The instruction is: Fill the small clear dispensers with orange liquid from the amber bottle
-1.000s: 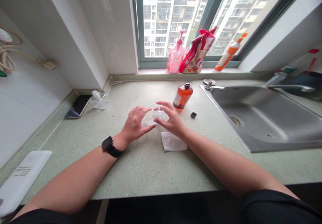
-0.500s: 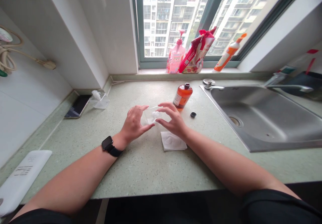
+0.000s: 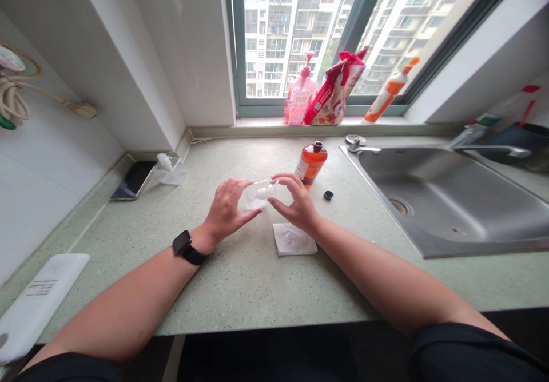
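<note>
In front of me, a small clear plastic container with a white nozzle-like top is held tilted above the counter. My left hand grips its clear body between thumb and fingers. My right hand closes its thumb and fingertips around the end with the white top. Close behind the right hand stands an uncapped amber bottle. Its black cap lies to the right. Just below the right hand rests a folded white tissue.
A similar clear container with a white top and a phone are at the back left. A white slab-like device lies front left. The steel sink is on the right. Pink pump bottle, red bag and orange bottle line the windowsill.
The container has turned between my hands, so its white top shows more clearly, tipped toward the right hand. Both hands stay nearly in place.
</note>
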`<state>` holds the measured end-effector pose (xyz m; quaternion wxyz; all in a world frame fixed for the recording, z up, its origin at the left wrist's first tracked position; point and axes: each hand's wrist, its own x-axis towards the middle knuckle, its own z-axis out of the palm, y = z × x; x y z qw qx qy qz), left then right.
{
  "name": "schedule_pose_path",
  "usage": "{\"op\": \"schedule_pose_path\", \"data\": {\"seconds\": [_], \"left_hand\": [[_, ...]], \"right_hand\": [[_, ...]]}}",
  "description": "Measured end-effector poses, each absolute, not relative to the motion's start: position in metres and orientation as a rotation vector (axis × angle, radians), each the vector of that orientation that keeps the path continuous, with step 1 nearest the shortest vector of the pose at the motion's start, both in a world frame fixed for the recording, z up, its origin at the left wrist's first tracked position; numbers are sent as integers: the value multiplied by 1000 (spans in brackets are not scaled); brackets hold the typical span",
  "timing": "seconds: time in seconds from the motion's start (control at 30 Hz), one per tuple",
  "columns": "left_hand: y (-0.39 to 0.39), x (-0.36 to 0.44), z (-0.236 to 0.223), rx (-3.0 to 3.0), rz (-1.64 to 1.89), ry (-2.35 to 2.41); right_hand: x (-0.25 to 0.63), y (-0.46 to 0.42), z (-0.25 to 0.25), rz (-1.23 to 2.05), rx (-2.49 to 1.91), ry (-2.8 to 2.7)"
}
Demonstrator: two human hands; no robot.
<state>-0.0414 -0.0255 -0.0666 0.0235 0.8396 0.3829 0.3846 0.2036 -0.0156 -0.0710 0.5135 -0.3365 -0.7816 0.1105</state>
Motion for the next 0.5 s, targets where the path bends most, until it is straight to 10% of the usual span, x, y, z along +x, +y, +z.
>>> {"op": "schedule_pose_path", "data": {"seconds": [0.5], "left_hand": [[-25, -42, -68, 2700, 1162, 1202]], "right_hand": [[202, -20, -62, 310, -713, -1917]]}}
